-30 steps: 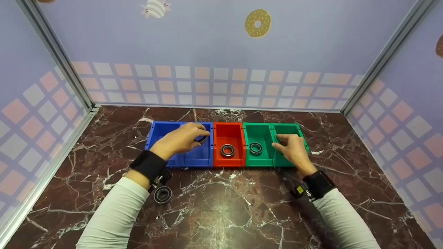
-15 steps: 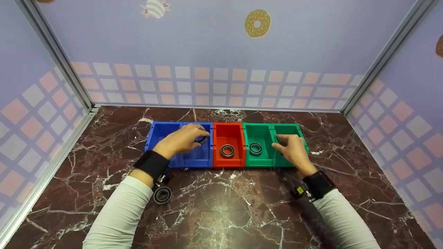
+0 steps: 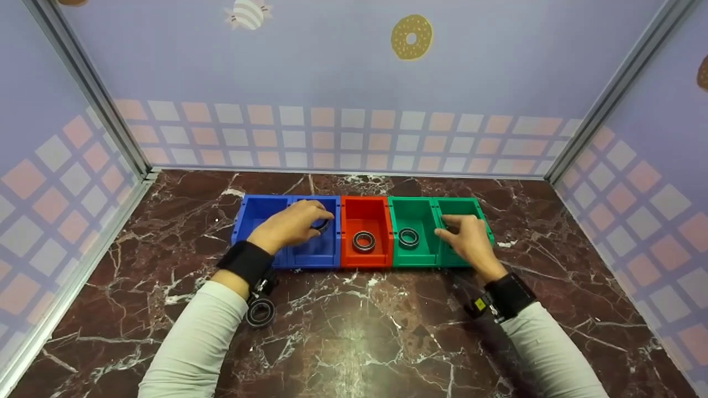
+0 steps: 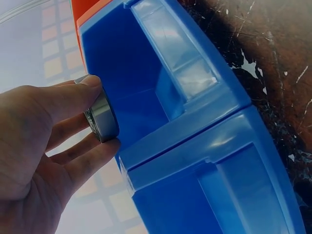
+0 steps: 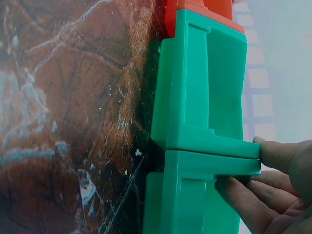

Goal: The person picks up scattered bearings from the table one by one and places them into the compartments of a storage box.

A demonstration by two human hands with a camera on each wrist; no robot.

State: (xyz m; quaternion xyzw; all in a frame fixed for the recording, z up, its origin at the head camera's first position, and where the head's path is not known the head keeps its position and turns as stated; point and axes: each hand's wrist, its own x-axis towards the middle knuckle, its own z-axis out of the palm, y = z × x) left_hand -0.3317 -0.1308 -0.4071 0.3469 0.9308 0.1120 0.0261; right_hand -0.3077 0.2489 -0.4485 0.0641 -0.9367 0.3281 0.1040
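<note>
My left hand (image 3: pixel 292 224) pinches a metal ball bearing (image 4: pixel 105 117) between thumb and fingers, above the right-hand blue bin (image 3: pixel 313 258). In the left wrist view the bearing is tilted on edge and partly covered by the thumb. My right hand (image 3: pixel 467 237) pinches the adjoining walls of the two green bins, the left green bin (image 5: pixel 226 83) and the right green bin (image 5: pixel 187 200), thumb on one side and fingers on the other. One bearing (image 3: pixel 364 241) lies in the red bin (image 3: pixel 367 207); another bearing (image 3: pixel 409 237) lies in the left green bin.
Several bins stand side by side in a row on the dark marbled table (image 3: pixel 354 337). A loose bearing (image 3: pixel 259 313) lies on the table beside my left wrist strap (image 3: pixel 246 260). Patterned panels (image 3: pixel 332 66) enclose the back and both sides.
My left forearm has shifted slightly to the right, while the left hand keeps the bearing above the blue bin. The right hand has not visibly moved.
</note>
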